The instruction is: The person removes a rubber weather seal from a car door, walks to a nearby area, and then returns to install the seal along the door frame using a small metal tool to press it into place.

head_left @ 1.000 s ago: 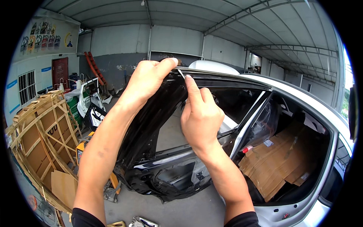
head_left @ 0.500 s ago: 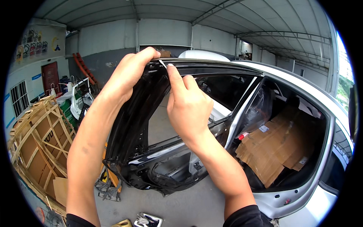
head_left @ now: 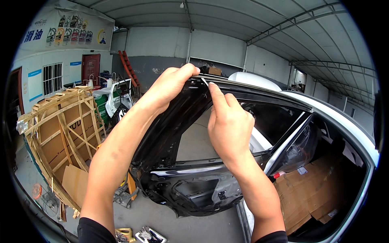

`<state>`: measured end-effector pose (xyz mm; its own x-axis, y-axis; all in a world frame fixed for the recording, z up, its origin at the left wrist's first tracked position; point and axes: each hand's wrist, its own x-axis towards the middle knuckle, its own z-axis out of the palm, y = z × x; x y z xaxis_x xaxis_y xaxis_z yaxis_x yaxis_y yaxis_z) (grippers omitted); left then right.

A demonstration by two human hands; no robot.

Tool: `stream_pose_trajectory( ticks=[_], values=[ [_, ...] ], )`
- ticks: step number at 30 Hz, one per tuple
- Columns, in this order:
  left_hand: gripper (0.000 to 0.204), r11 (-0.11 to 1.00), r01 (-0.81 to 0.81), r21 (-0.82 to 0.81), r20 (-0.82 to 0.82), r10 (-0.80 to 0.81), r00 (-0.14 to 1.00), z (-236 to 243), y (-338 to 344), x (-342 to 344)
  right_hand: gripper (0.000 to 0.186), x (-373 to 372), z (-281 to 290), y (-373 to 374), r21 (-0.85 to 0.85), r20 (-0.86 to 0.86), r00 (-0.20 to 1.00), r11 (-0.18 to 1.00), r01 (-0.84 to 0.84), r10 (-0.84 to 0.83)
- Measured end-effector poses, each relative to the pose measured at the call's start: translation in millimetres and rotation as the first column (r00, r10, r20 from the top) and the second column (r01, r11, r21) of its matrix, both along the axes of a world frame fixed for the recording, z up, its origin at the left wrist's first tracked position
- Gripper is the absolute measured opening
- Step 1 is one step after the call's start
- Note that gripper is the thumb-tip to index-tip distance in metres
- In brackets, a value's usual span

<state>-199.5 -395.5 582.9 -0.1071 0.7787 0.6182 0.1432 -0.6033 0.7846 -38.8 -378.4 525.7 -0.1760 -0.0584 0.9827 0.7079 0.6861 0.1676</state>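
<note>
My left hand [head_left: 176, 84] is closed over the top corner of a black car door frame [head_left: 156, 135], thumb or fingertip at its upper edge. My right hand [head_left: 231, 127] has its index fingertip on a thin white strip [head_left: 205, 82] just right of that corner. Its other fingers are curled, and what they hold, if anything, is hidden. The door stands upright and open, with a bare inner panel [head_left: 186, 190] below the window opening.
Wooden crating [head_left: 65, 133] with cardboard stands at left, before a loose white door [head_left: 121, 91] and red ladder [head_left: 129, 69]. At right, the white car's doorway [head_left: 314, 133] shows cardboard [head_left: 308, 194] inside. Assorted items [head_left: 148, 235] lie on the floor [head_left: 174, 220].
The view has swung left, so the door and both hands sit farther right in the picture than half a second ago. My hands stay at the same corner of the frame.
</note>
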Motion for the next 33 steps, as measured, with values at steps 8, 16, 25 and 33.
stream_pose_trajectory(
  ticks=[8,16,25,33],
  values=[
    [0.030,0.997,0.064,-0.041,0.034,-0.062,0.997,5.2,8.0,-9.2,0.033,-4.3,9.4,12.6,-0.018,0.006,0.995,0.995,-0.099,0.099],
    [0.032,0.982,0.168,-0.090,-0.011,-0.170,0.985,5.6,16.6,-22.3,0.035,3.5,21.9,20.6,0.000,0.115,0.990,0.997,-0.076,0.076],
    [0.051,0.938,-0.184,-0.293,-0.661,-0.059,0.748,49.5,5.0,-28.8,0.032,12.2,32.8,20.2,0.013,0.209,0.978,1.000,-0.018,0.015],
    [0.055,0.907,-0.323,-0.270,-0.807,-0.030,0.590,66.2,-6.5,-9.4,0.031,23.3,49.0,15.9,0.059,0.328,0.944,0.998,0.020,-0.039]
  ],
)
